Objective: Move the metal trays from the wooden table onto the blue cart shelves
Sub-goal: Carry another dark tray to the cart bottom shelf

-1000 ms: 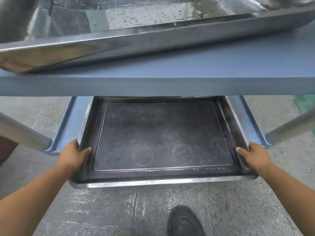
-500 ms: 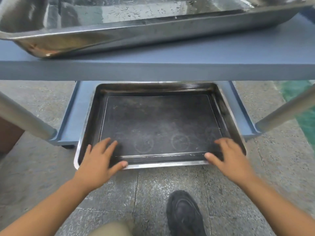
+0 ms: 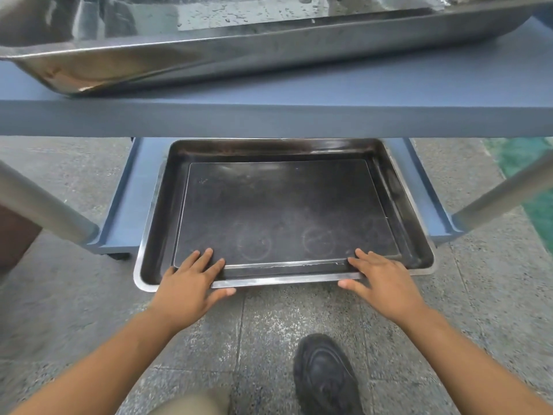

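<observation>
Your left hand (image 3: 191, 287) lies flat and spread on the near edge of the dark metal tray (image 3: 284, 211), fingers (image 3: 206, 259) reaching over the rim onto the tray floor and the thumb pointing right along the outside of the lip. Your right hand (image 3: 386, 283) mirrors it at the near right part of the same rim, also flat and spread, its thumb pointing left under the lip. Neither hand is curled around anything; both simply press against the tray's front edge.

The tray sits on the lower shelf (image 3: 131, 199) of the blue cart, its far end tucked beneath the upper shelf (image 3: 299, 115) and its near edge overhanging the front of the lower shelf, above the floor (image 3: 89, 310). Its floor shows two faint ring marks (worn, scuffed-looking circles near the front).

A second, shinier metal tray (image 3: 239, 49) rests on the upper shelf, its near wall angled across the top of the view, with water droplets on its inside.

Grey cart legs (image 3: 45, 208) slant down at both sides. Your dark shoe (image 3: 324, 375) stands on the speckled floor below the right hand.
</observation>
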`<state>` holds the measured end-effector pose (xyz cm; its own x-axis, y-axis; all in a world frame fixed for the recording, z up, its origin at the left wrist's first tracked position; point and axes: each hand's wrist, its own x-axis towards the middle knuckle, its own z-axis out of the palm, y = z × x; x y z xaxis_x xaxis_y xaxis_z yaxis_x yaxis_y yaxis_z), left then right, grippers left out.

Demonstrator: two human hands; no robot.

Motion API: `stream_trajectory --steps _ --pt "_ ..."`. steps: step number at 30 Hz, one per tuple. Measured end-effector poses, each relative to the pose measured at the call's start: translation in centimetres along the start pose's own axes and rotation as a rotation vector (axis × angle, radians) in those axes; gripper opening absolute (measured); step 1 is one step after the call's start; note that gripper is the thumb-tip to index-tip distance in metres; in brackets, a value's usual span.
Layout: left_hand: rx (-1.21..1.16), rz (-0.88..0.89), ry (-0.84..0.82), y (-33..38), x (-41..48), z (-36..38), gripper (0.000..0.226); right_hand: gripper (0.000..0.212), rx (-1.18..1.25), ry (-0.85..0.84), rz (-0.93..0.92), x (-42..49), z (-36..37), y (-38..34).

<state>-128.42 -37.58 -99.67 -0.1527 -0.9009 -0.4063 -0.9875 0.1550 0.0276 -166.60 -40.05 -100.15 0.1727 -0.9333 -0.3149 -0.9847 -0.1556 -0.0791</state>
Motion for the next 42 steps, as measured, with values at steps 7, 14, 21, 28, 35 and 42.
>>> stream_trajectory --steps 7,14,21,28,35,42 --pt "-0.102 0.011 0.011 -0.2 4.4 -1.6 0.081 0.100 0.053 0.033 0.015 4.2 -1.4 1.0" --pt "-0.080 0.016 0.008 -0.7 7.1 -2.4 0.087 0.091 0.083 0.057 0.027 7.3 -1.5 1.9" --pt "-0.092 0.017 0.006 -1.3 8.8 -2.6 0.088 0.086 0.128 0.103 0.029 8.5 -1.3 2.0" --pt "-0.072 -0.015 0.040 -0.7 9.2 -2.3 0.095 0.087 0.150 0.076 0.015 10.0 -2.2 2.6" --pt "-0.099 -0.074 0.045 0.8 9.8 -2.1 0.086 0.087 0.250 -0.037 0.038 12.4 -4.5 3.4" --pt "-0.118 -0.131 0.047 2.0 10.7 -1.8 0.085 0.102 0.498 -0.067 0.072 14.9 -5.7 4.6"
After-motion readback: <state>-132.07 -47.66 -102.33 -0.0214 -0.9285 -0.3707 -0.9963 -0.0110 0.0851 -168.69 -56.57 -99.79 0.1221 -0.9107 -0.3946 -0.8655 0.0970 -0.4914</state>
